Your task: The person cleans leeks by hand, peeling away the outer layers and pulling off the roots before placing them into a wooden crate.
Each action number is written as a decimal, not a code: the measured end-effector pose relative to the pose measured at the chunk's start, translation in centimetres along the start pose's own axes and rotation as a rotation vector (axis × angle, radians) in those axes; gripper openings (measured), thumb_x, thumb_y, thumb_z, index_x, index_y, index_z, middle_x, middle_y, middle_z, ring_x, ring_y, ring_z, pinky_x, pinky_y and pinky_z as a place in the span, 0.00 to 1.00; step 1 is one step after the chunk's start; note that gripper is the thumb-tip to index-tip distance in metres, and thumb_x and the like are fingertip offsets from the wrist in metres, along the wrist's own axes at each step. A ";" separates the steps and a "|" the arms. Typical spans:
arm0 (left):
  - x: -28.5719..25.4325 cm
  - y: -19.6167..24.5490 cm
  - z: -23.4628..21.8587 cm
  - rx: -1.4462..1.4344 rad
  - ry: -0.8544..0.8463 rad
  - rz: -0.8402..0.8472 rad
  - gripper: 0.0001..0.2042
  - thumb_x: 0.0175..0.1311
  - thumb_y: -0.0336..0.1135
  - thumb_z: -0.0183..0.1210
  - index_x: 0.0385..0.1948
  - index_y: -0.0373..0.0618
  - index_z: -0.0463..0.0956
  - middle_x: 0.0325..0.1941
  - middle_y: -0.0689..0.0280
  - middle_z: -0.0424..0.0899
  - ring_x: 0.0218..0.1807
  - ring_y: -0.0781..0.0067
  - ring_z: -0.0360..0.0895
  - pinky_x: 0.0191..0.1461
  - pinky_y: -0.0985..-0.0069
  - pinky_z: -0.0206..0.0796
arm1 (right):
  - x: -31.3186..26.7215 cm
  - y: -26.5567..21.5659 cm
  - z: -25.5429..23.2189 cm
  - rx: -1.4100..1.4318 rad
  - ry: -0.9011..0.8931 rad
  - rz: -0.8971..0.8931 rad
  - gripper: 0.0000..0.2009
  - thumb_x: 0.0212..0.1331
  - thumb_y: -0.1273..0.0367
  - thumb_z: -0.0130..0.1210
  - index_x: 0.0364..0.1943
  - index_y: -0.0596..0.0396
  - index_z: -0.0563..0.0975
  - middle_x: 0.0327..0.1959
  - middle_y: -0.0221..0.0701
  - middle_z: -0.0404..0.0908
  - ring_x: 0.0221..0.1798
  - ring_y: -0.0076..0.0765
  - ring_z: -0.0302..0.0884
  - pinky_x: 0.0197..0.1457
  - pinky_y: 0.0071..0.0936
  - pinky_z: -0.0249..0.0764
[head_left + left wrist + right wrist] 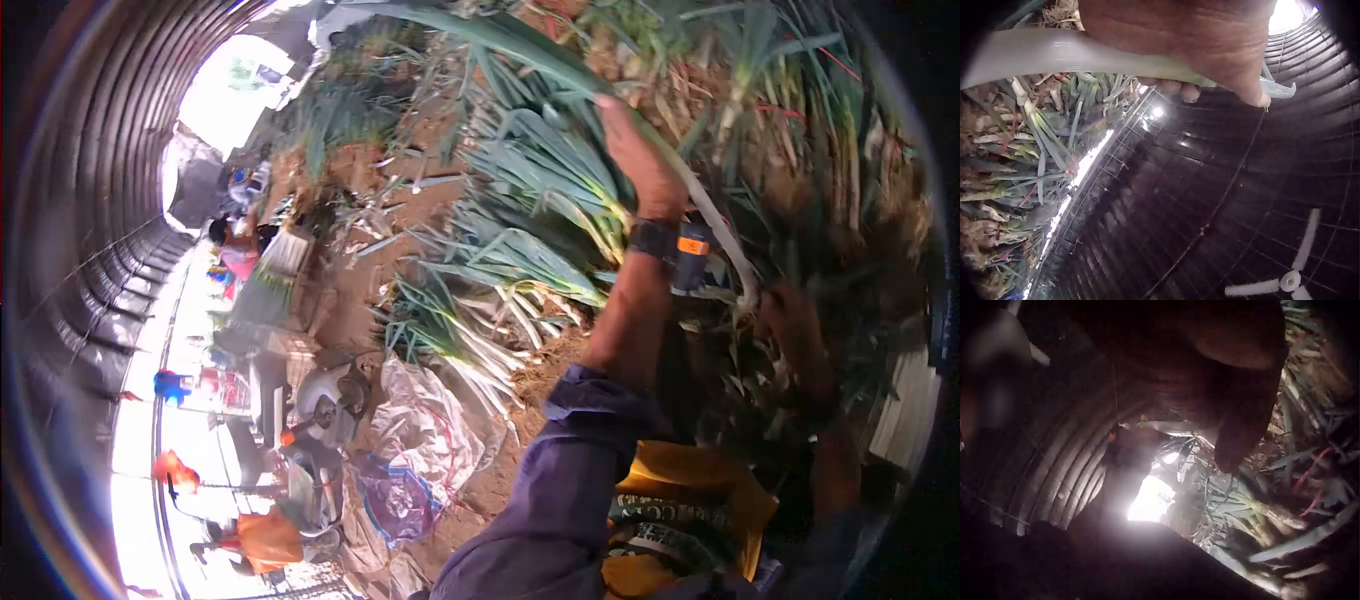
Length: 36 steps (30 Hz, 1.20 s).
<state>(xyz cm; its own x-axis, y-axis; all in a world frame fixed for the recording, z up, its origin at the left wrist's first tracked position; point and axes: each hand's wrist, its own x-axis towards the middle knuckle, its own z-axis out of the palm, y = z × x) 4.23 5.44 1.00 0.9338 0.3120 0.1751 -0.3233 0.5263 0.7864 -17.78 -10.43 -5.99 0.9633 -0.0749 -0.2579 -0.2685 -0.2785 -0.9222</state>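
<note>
A long leek [715,215] slants across the upper right of the head view, green leaves at upper left, white root end at lower right. My left hand [645,165] grips its middle; in the left wrist view the pale stalk [1079,55] passes under the palm of the left hand [1179,37], fingertips showing below it. At the root end, my right hand [795,325] pinches the leek, though shadow and blur hide most of its fingers. The right wrist view shows the right hand [1210,369] dark, one finger pointing down.
Bundled leeks [540,180] lie on the soil left of my hands, with more piles [780,100] beyond. A crumpled plastic sack [420,430] is at lower centre. People [235,240] sit farther off at left, below a curved ribbed roof [90,150].
</note>
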 end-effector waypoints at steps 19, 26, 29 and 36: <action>2.1 -2.9 -1.6 -0.112 -0.034 -0.255 0.34 0.67 0.73 0.47 0.55 0.49 0.68 0.28 0.69 0.71 0.29 0.73 0.67 0.34 0.74 0.64 | -1.7 -1.6 -1.8 -0.532 0.194 -0.299 0.27 0.64 0.62 0.62 0.65 0.55 0.70 0.48 0.46 0.82 0.49 0.47 0.82 0.47 0.39 0.78; 5.0 -4.8 -4.9 -0.322 -0.186 -0.364 0.31 0.66 0.71 0.50 0.39 0.46 0.69 0.31 0.66 0.75 0.31 0.71 0.73 0.38 0.73 0.74 | -3.8 -1.4 -1.2 0.384 0.108 -0.193 0.20 0.67 0.61 0.63 0.56 0.59 0.77 0.40 0.32 0.83 0.42 0.20 0.75 0.45 0.27 0.73; 5.5 -4.8 -4.6 -0.349 -0.222 -0.440 0.28 0.68 0.67 0.52 0.37 0.45 0.68 0.28 0.67 0.70 0.29 0.72 0.70 0.34 0.75 0.71 | -3.9 -3.1 -1.4 0.389 -0.025 -0.100 0.20 0.70 0.59 0.58 0.57 0.59 0.77 0.44 0.35 0.85 0.47 0.22 0.76 0.51 0.25 0.72; 6.8 -9.9 -8.0 0.248 -0.036 -0.309 0.33 0.66 0.68 0.49 0.45 0.39 0.70 0.32 0.66 0.77 0.32 0.66 0.70 0.41 0.69 0.70 | -10.3 -4.3 -1.8 0.040 -0.048 -0.170 0.13 0.74 0.61 0.51 0.45 0.58 0.77 0.21 0.31 0.74 0.23 0.26 0.71 0.29 0.31 0.68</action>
<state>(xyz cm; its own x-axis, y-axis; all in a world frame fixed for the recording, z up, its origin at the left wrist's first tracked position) 12.58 8.69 -10.30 0.9874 0.1389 -0.0754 0.0167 0.3827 0.9237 -26.52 -10.25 1.12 0.9938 0.0163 -0.1096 -0.1023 -0.2453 -0.9640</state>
